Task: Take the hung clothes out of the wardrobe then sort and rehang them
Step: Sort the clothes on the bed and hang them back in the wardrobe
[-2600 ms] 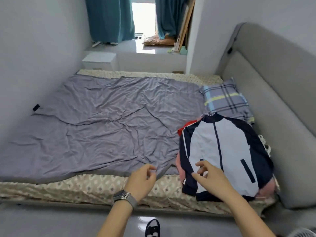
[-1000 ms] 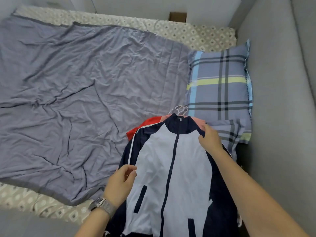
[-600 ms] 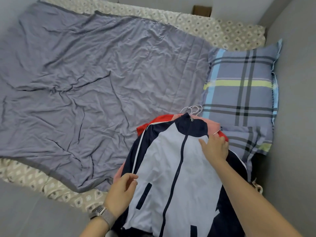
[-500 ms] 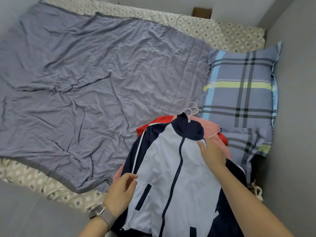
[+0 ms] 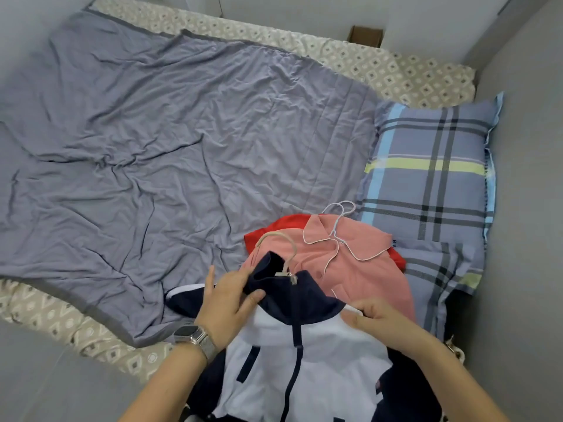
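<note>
Removal done — clothes lie piled at the bed's near right. My left hand (image 5: 227, 303) pinches the navy-white jacket (image 5: 300, 357) collar, right hand (image 5: 382, 325) grips its shoulder. Sorting barely begun — rehanging remains.

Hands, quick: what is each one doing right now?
Left hand: closed on the jacket collar.
Right hand: pinching the jacket's white shoulder, beside the collar.
</note>
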Motion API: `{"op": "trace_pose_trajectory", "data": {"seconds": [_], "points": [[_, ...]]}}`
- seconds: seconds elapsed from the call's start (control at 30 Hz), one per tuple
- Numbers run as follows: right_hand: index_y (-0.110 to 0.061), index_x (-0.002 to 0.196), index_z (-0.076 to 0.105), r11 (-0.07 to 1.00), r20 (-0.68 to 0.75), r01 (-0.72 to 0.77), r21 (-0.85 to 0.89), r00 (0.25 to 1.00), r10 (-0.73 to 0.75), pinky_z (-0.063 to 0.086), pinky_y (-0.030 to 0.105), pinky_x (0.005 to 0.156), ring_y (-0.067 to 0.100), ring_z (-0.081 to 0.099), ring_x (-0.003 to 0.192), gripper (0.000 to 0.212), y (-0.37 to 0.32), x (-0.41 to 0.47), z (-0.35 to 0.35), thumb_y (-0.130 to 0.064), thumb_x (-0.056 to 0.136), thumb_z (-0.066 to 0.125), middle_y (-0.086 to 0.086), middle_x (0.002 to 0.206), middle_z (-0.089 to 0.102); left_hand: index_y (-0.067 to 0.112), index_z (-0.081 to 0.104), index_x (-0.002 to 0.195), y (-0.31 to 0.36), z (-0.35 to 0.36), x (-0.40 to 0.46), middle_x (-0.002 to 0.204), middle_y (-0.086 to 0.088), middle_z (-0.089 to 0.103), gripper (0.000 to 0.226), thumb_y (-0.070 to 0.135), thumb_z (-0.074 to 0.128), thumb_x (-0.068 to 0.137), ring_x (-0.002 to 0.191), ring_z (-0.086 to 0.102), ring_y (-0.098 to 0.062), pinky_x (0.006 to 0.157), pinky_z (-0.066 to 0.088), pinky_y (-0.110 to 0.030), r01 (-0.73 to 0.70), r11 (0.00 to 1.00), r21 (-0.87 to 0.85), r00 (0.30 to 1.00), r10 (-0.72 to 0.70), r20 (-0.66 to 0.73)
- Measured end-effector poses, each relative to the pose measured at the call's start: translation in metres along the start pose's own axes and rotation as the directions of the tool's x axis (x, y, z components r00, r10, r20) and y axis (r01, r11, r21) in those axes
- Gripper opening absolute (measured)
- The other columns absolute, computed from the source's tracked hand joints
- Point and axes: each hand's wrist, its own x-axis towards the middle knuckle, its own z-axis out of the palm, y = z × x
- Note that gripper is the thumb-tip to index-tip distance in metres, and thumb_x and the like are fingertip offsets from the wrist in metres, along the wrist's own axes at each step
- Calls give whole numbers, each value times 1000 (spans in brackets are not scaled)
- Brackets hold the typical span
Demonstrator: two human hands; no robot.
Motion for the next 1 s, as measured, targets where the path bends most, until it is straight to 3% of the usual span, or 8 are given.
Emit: {"op": "trace_pose_trajectory", "data": {"seconds": [0.13,0.2,0.27,0.33,0.53,0.73,0.9,1.0], "points": [[-26,51,44,995,-162,-81,-56,984,71,27,19,53,3,34,52,46,-5,15,-23,-52,87,58,-15,54,39,26,60,107,-3,-4,5,88,5,69,68,67,16,76,83,62,-16,73,48,-35,8,996,85,995,-17,103],[-43,78,63,946,-367,-130,-297,930,13,42,20,70,3,56,76,13,2,40,-49,-48,88,58,-19,76,60,17,60,107,-2,0,4,85,1,69,76,68,13,75,80,62,-19,71,47,-34,-13,996,91,993,2,122],[-33,122,57,801,-506,-363,-475,858,89,45,36,94,21,55,113,42,13,69,-78,-49,83,60,-4,119,61,12,59,98,1,5,2,76,-1,65,74,67,14,75,74,60,-22,67,44,-32,-34,997,71,986,22,164],[-21,139,42,710,-563,-503,-492,806,180,40,43,104,33,42,129,67,26,94,-98,-50,81,60,8,142,46,14,56,89,2,8,0,71,-1,63,68,67,15,76,70,58,-20,66,44,-33,-24,998,65,981,11,192],[-14,136,39,434,-527,-601,-671,799,290,37,44,102,32,38,131,71,47,128,-77,-44,78,66,10,140,43,18,51,81,0,10,-4,67,0,59,59,67,19,79,64,55,-15,65,45,-35,-13,999,35,983,6,185],[-11,132,38,362,-589,-650,-668,759,277,42,38,97,32,49,121,42,37,134,-61,-14,92,48,16,132,49,26,60,95,4,1,-3,67,1,60,58,70,26,77,65,56,-14,61,44,-29,8,1000,-9,992,-7,128],[-13,132,42,315,-592,-668,-674,743,312,41,37,98,28,50,122,43,37,138,-63,-21,90,50,11,132,52,35,59,97,2,-5,-6,70,5,63,51,70,28,76,68,57,-12,61,44,-26,-10,999,-45,993,16,117],[-17,138,42,328,-674,-749,-575,662,328,31,40,106,31,25,138,50,37,144,-67,-38,93,47,16,150,28,36,59,96,0,-7,-13,68,8,61,50,69,28,75,68,57,-10,60,41,-23,8,998,-70,993,0,119]]}}
